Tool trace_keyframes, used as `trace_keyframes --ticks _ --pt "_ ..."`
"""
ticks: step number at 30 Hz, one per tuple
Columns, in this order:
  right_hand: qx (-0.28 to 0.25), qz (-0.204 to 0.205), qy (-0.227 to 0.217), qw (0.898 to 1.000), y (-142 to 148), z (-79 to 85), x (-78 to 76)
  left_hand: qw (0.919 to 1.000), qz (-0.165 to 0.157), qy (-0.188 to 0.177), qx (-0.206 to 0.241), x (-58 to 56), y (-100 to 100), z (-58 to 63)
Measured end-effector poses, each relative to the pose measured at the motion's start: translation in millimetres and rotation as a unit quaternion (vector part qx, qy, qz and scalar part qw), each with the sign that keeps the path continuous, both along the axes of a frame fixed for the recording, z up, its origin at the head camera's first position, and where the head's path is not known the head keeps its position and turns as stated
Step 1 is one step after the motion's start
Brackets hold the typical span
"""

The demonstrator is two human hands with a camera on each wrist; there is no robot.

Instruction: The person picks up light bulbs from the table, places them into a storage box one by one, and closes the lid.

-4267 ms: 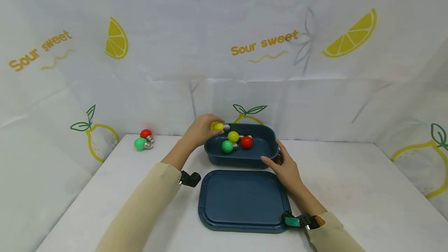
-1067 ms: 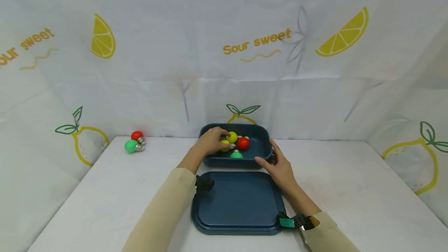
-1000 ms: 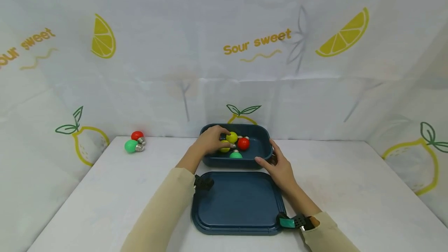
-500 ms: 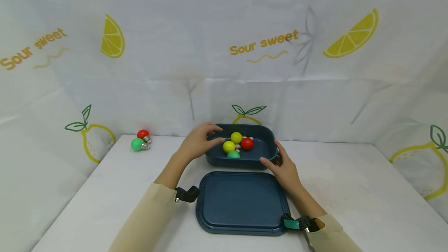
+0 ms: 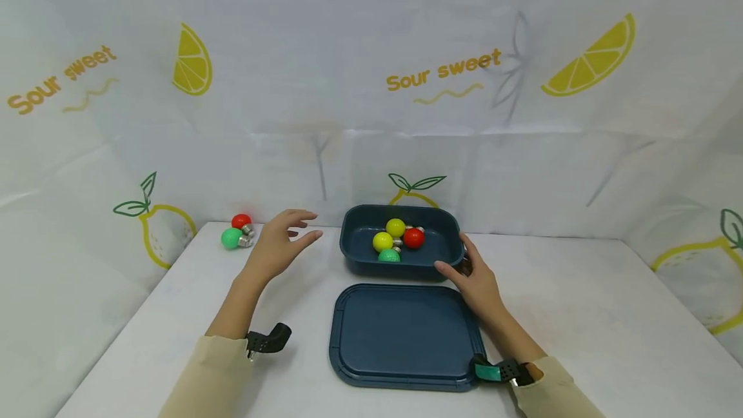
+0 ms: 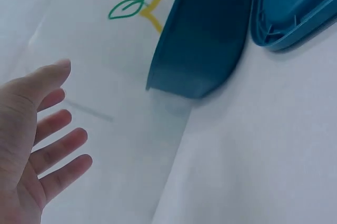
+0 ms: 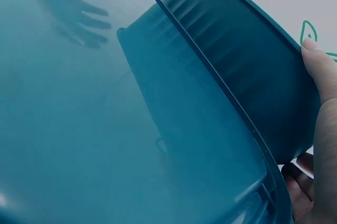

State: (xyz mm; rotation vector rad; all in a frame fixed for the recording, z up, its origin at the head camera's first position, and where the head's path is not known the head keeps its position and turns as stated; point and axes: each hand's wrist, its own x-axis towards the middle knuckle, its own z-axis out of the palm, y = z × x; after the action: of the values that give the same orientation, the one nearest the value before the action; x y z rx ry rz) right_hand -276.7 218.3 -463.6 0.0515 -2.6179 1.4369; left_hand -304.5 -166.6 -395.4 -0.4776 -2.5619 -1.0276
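My left hand (image 5: pixel 278 244) is above the table, left of the dark blue plastic box (image 5: pixel 400 269), fingers loosely bent and thumb apart, holding nothing. In the left wrist view that hand (image 6: pixel 31 134) is well clear of the box wall (image 6: pixel 205 34). My right hand (image 5: pixel 478 286) grips the box's right end; in the right wrist view the thumb (image 7: pixel 318 63) lies at the rim and the fingers curl beneath. Inside lie yellow light bulbs (image 5: pixel 382 241), a red bulb (image 5: pixel 413 238) and a green bulb (image 5: pixel 389 255). Their metal bases are partly hidden.
A red bulb (image 5: pixel 240 220) and a green bulb (image 5: pixel 231 238) lie together at the table's back left, beyond my left hand. A flat dark blue lid (image 5: pixel 406 337) lies in front of the box. Behind the table hangs a lemon-printed white cloth (image 5: pixel 360 166).
My left hand placed a yellow bulb in the box, let go and drew back left, away from the box. The green bulb there shifted toward the front wall. My right hand stays at the box.
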Motion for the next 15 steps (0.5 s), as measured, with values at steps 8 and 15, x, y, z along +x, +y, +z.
trace_keyframes --ticks 8,15 --pt "-0.003 0.003 0.003 1.0 -1.1 -0.3 -1.2 0.999 0.03 -0.006 0.034 5.2 -31.2 -0.9" --pt "-0.008 0.006 0.003 1.0 0.7 -0.9 0.4 0.9958 0.081 0.027 0.032 1.6 -61.1 -6.3"
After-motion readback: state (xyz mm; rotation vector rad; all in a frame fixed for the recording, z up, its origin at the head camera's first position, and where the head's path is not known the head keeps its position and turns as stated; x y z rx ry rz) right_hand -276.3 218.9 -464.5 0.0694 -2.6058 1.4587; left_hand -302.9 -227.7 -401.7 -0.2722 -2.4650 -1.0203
